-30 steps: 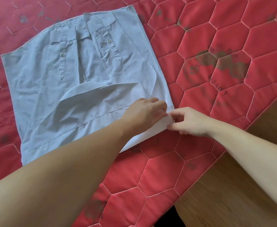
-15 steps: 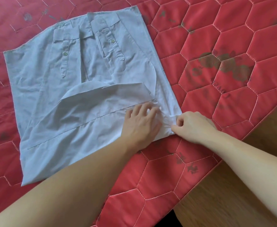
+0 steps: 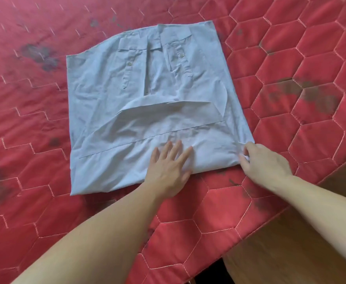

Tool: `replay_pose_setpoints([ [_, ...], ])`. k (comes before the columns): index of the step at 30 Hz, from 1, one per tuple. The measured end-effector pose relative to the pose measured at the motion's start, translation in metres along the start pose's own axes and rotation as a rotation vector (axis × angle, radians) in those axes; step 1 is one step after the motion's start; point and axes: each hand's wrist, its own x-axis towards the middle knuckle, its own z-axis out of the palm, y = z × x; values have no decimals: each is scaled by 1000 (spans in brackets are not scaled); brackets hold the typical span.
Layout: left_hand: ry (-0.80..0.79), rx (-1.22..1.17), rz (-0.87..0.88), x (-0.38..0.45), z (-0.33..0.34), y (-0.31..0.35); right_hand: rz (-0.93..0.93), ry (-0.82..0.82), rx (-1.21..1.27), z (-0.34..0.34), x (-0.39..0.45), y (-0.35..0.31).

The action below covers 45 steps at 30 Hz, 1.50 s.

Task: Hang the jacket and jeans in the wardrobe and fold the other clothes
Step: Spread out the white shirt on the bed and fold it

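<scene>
Right hand's (image 3: 264, 163) fingertips hidden under shirt (image 3: 147, 95) corner.

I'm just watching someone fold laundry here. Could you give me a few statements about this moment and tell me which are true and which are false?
1. The light blue shirt lies on a red quilted bedspread. True.
2. The left hand is curled into a fist on the shirt. False: it lies flat on the cloth with its fingers spread.
3. The right hand pinches the shirt's near right corner. True.
4. The shirt hangs on a hanger. False: it lies partly folded on the bedspread.
5. Buttons show on the shirt near its collar. True.
6. The bedspread's quilting forms squares. False: it forms hexagons.
</scene>
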Motion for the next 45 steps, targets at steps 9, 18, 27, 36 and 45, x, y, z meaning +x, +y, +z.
replay_pose_setpoints([
  [9, 3, -202, -384, -56, -35, -102, -424, -95, 102, -16, 0, -128],
  [18, 138, -618, -922, -71, -47, -197, -597, -29, 174, -34, 82, -263],
  [27, 177, -930, -848, -63, -22, -238, -426, -56, -10, -25, 145, -291],
  [36, 249, -744, -661, -12, -64, -270, -420, -138, 206, -55, 182, -301],
  [45, 317, -856, -767, 115, -134, -347, -499, 54, 15, -84, 287, -361],
])
